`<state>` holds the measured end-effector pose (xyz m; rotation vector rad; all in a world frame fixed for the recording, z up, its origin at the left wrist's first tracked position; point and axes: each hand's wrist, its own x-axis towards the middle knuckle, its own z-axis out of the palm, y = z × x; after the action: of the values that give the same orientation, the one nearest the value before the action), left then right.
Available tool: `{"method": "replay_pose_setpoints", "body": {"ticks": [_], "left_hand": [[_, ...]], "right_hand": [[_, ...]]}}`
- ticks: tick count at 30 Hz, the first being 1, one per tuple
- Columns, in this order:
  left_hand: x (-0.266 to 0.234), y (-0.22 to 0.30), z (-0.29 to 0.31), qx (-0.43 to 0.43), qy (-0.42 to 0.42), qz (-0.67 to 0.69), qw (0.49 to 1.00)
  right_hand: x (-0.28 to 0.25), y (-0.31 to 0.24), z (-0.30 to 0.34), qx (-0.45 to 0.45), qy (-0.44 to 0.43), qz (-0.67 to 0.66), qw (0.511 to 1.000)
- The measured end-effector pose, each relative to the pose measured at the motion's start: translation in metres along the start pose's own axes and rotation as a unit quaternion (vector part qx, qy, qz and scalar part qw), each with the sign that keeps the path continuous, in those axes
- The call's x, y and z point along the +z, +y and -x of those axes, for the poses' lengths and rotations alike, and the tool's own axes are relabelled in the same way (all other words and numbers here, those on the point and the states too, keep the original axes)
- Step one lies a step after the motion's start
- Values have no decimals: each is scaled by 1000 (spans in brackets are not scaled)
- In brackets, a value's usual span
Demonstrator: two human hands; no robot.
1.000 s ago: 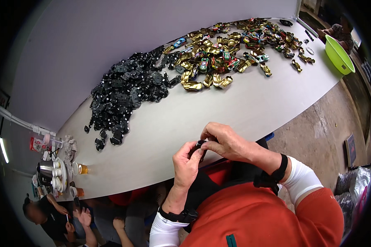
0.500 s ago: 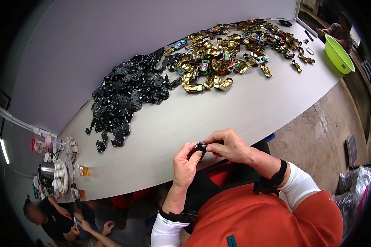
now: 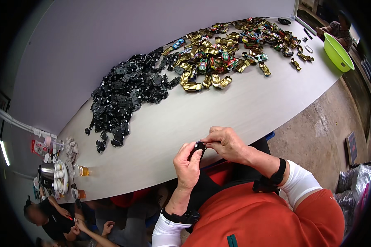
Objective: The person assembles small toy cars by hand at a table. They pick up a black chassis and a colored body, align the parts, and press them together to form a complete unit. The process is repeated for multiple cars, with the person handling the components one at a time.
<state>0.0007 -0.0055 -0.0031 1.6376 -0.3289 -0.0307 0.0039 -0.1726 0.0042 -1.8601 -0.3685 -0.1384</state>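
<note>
At the table (image 3: 152, 140), the left hand (image 3: 187, 168) pinches a black part (image 3: 199, 146), likely light, stiff, best held by its sides; the right hand (image 3: 226, 144) bunches its fingers there, hold unclear.

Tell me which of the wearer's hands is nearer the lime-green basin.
Right. The right hand is well left of the lime-green basin and closer to the wearer's body; the left hand, holding a small black part, is farther left.

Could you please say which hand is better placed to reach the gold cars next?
Probably the right hand: it looks nearer the gold cars, while the left hand grips the small black piece.
</note>
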Motion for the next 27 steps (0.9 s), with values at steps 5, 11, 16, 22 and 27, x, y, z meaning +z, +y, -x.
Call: {"method": "replay_pose_setpoints", "body": {"ticks": [5, 11, 16, 22, 27], "left_hand": [[1, -5, 1, -62, 11, 73, 995], [-16, 13, 32, -155, -223, 29, 962], [1, -96, 58, -318, -339, -133, 876], [9, -106, 42, -42, -324, -352, 877], [-36, -8, 43, -111, -449, -82, 883]], "right_hand": [[-2, 0, -1, 76, -33, -63, 995], [-37, 10, 7, 215, 46, -289, 932], [-70, 34, -19, 218, 101, -200, 950], [-105, 75, -79, 9, 133, 345, 929], [-115, 82, -93, -16, 85, 375, 923]]}}
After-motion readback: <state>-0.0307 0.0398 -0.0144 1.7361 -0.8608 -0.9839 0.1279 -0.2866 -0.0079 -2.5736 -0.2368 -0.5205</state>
